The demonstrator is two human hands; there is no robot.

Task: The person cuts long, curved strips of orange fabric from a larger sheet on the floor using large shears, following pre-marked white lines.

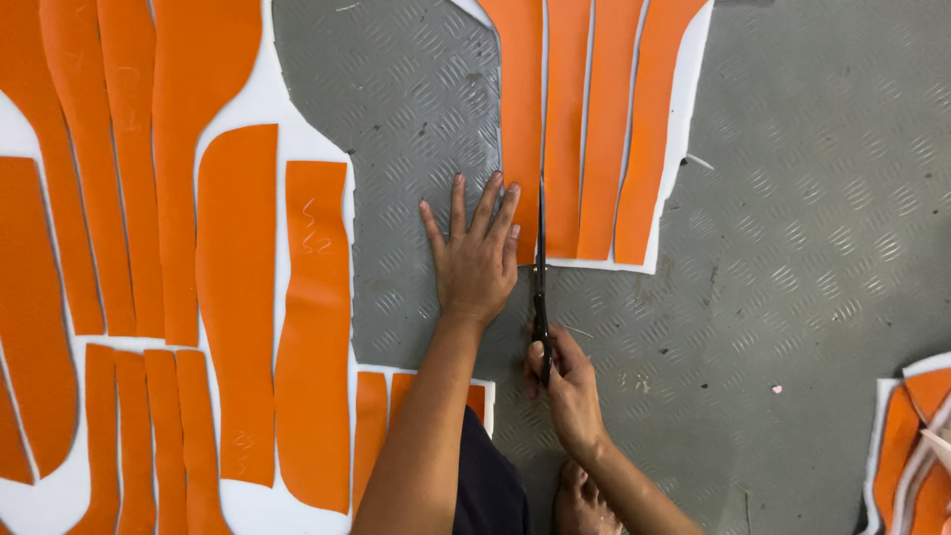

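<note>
A: In the head view, what are the hands on?

B: The left hand (474, 260) lies flat, fingers spread, on the grey checker-plate floor (812, 258), its fingertips resting on the lower left edge of a white sheet with orange strips (584, 129). It grips nothing; it only presses down. The right hand (567, 381) is closed round the handles of black scissors (541, 287), whose blades point away from the person and run up between the first and second orange strip.

A: So where is the sheet?

B: It lies flat on the floor straight ahead of the person, top edge out of frame, bottom edge just beyond the left fingertips. A larger sheet of orange pieces (168, 297) lies to the left, well apart, and a small pile of cut pieces (916, 436) sits at the right edge.

A: How would the sheet handle?

B: My guess is light and limp: it looks like thin foam-backed material, soft enough to buckle or slide on the metal under the blades. That is likely why a flat palm beside the cut line suits it better than a pinch. The orange face looks smooth, perhaps a little slippery. Hold it close to the blades, off the cut line.

A: Anything else?

B: A bare foot (580, 500) shows at the bottom.
</note>
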